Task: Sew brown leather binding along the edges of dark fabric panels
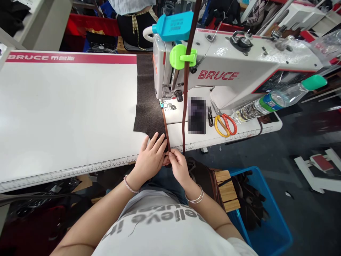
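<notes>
A dark brown fabric piece [147,96] lies on the white table, its right edge running under the presser foot of the sewing machine [218,60]. A narrow reddish-brown strip [165,124] follows that edge. My left hand [150,156] rests with spread fingers on the fabric near the table's front edge. Just to its right, my right hand [179,166] pinches the strip's near end at the fabric edge. A longer brown strip [185,89] hangs down past a green clip [182,57] on the machine.
Right of the needle are a blurred dark rectangle [197,115], black snips [210,116], scissors [226,125] and a plastic bottle [271,102]. A blue bin [274,213] with dark pieces stands below right, beside a wooden stool [228,192]. A person [135,25] is across the table.
</notes>
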`<state>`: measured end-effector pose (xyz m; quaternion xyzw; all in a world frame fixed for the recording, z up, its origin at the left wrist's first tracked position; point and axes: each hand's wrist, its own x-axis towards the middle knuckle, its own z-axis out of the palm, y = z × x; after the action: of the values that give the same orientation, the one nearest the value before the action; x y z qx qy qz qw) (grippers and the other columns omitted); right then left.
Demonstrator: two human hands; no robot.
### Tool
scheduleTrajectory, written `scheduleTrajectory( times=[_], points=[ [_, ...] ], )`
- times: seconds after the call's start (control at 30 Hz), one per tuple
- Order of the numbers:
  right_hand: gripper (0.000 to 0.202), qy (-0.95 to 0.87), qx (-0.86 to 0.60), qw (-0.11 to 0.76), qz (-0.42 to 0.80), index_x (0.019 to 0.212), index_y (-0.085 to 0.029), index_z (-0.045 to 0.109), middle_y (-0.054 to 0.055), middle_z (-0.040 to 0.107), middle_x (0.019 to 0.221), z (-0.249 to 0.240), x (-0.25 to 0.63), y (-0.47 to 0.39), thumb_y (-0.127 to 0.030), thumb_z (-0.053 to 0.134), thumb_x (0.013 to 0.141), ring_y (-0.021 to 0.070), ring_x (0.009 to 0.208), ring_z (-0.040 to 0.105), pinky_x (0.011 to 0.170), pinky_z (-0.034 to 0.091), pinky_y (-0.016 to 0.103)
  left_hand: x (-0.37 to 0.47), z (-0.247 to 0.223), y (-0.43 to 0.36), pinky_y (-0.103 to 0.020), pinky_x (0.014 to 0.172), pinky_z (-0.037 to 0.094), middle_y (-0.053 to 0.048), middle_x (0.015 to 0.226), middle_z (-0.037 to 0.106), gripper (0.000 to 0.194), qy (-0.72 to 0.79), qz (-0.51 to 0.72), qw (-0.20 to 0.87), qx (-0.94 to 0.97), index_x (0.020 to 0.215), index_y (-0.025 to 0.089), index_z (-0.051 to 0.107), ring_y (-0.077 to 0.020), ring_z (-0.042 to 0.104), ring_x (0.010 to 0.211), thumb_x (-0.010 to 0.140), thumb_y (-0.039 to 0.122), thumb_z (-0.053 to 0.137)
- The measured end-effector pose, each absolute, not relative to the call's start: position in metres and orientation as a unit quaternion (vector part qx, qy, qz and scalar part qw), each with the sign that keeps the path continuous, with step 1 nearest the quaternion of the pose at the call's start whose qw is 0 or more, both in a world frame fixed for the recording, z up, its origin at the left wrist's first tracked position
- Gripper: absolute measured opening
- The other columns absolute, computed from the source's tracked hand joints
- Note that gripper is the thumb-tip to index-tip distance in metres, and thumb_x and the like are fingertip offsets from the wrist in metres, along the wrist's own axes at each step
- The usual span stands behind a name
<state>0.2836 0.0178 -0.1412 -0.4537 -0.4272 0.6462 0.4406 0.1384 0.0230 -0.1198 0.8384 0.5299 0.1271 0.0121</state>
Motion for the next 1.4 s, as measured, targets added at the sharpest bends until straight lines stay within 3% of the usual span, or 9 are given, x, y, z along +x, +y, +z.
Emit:
scheduleTrajectory(
  times=[0.7, 1.2, 1.4],
  points=[
    [0.030, -0.433, -0.461, 0.442, 0.636, 0.080, -0.020, 0.057, -0.002, 0.060, 0.058, -0.139, 0.283, 0.018, -0.049, 0.056, 0.091, 0.0131, 0.053, 0.060, 0.056, 0.052, 0.026, 0.137, -0.117, 0.023, -0.057, 0.115, 0.028, -0.012, 0.155, 0.037, 0.047, 0.527, 0.110, 0.007, 0.843, 0.141, 0.010, 0.047, -0.0342, 0.030, 0.145, 0.098, 0.025, 0.034],
    [0.031, -0.425, -0.460, 0.444, 0.641, 0.081, -0.021, 0.057, -0.002, 0.061, 0.057, -0.135, 0.283, 0.019, -0.051, 0.057, 0.089, 0.0145, 0.051, 0.060, 0.053, 0.052, 0.027, 0.134, -0.114, 0.033, -0.057, 0.114, 0.033, -0.014, 0.149, 0.046, 0.035, 0.511, 0.122, 0.016, 0.851, 0.121, 0.009, 0.059, -0.0319, 0.035, 0.143, 0.097, 0.018, 0.036],
    [0.031, -0.422, -0.462, 0.444, 0.642, 0.081, -0.021, 0.057, -0.002, 0.061, 0.057, -0.137, 0.284, 0.019, -0.050, 0.057, 0.089, 0.0141, 0.052, 0.061, 0.054, 0.053, 0.027, 0.132, -0.114, 0.037, -0.057, 0.114, 0.033, -0.013, 0.149, 0.047, 0.037, 0.512, 0.115, 0.007, 0.852, 0.126, 0.008, 0.057, -0.0321, 0.036, 0.143, 0.097, 0.016, 0.034]
  ],
)
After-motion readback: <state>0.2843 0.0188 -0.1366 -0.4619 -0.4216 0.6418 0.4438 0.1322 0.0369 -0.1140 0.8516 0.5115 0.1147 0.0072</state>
